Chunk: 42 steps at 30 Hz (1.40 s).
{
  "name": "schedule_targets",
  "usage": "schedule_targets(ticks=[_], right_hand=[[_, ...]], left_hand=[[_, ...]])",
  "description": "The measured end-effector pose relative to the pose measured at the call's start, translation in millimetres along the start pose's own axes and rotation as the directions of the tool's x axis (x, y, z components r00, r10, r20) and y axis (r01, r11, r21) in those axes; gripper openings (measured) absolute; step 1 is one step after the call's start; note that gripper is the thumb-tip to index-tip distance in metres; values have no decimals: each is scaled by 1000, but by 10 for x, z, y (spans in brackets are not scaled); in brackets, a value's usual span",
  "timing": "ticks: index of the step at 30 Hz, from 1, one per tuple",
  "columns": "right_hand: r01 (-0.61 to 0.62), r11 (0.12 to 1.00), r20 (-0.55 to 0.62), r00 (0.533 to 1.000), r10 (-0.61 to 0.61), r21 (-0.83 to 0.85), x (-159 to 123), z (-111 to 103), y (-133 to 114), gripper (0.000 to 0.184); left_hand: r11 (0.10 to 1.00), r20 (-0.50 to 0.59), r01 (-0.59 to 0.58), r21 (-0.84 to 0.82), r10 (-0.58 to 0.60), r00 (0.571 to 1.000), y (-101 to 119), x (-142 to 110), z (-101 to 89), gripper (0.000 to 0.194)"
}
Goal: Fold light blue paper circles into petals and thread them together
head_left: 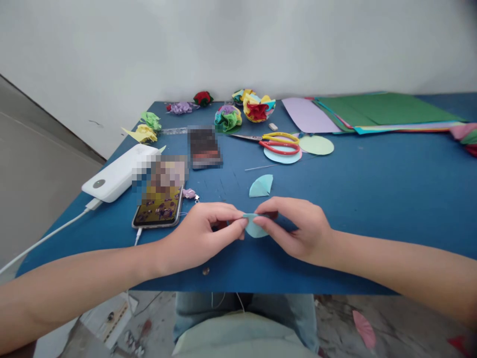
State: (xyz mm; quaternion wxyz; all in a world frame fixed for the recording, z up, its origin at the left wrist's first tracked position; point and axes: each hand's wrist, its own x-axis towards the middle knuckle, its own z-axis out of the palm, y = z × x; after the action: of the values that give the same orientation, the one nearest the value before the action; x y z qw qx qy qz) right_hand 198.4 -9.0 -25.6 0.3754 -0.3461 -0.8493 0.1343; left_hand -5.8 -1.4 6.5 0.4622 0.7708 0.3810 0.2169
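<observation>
Near edge of the bench (357, 209): small round metallic bit (205, 271), nearer the left hand (208, 228) than the right hand (298, 226).

Just beyond it, the light-blue folded paper (255, 229) is directly between the two hands, in front of the body. Its straight edge runs roughly left-right along the far side; curved edge faces the person. Both hands are on it, neither clearly nearer: left hand pinches the left end, thumb against index; right hand clamps the right part, thumb over the near face, fingers behind and partly hidden. Fingertips close together, thumbs pointing inward. Left forearm comes in from lower left, right forearm from lower right. Can't tell if the paper touches the bench.

Past the right fingertips, just beside them: light-blue paper wedge (261, 186) lying flat, rounded side to upper left. Left of the left hand: phone (160, 206), then white power bank (121, 174).

Farther out: thin needle-like rod (261, 168), lying nearly left-right; scissors (280, 144), blades to the left, handles over a light-blue paper disc (285, 158); pale green paper disc (318, 145) beside it. Back: ruffled paper flowers (228, 118), coloured paper stack (391, 109) at right.
</observation>
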Motion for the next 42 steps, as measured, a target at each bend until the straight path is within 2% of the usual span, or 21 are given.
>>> schedule_targets(ticks=[7, 10, 14, 19, 24, 31, 36, 42], right_hand=[[10, 999, 36, 999, -11, 45, -1, 9, -9, 9], [-10, 993, 89, 996, 0, 114, 8, 2, -15, 9], [-67, 981, 126, 991, 45, 184, 23, -10, -18, 9], [-110, 978, 124, 988, 88, 178, 26, -16, -2, 9], [-32, 990, 112, 994, 16, 138, 3, 16, 12, 9], [84, 994, 107, 990, -90, 66, -27, 31, 4, 11], [79, 990, 137, 986, -94, 114, -10, 19, -17, 11], [44, 990, 97, 994, -57, 135, -4, 30, -18, 11]], left_hand=[[985, -17, -110, 132, 113, 993, -15, -14, 32, 28], [973, -36, -160, 165, 169, 985, -19, -19, 39, 27], [968, -19, -179, 173, 185, 982, -17, -18, 23, 24], [967, 35, -183, 175, 180, 983, 7, -30, 7, 18], [967, -13, -154, 202, 159, 987, 6, -35, 13, 15], [943, -81, -213, 254, 241, 967, -31, -37, 47, 10], [913, -66, -292, 286, 322, 944, -44, -67, 71, 8], [904, -59, -323, 281, 352, 934, -62, -70, 65, 9]])
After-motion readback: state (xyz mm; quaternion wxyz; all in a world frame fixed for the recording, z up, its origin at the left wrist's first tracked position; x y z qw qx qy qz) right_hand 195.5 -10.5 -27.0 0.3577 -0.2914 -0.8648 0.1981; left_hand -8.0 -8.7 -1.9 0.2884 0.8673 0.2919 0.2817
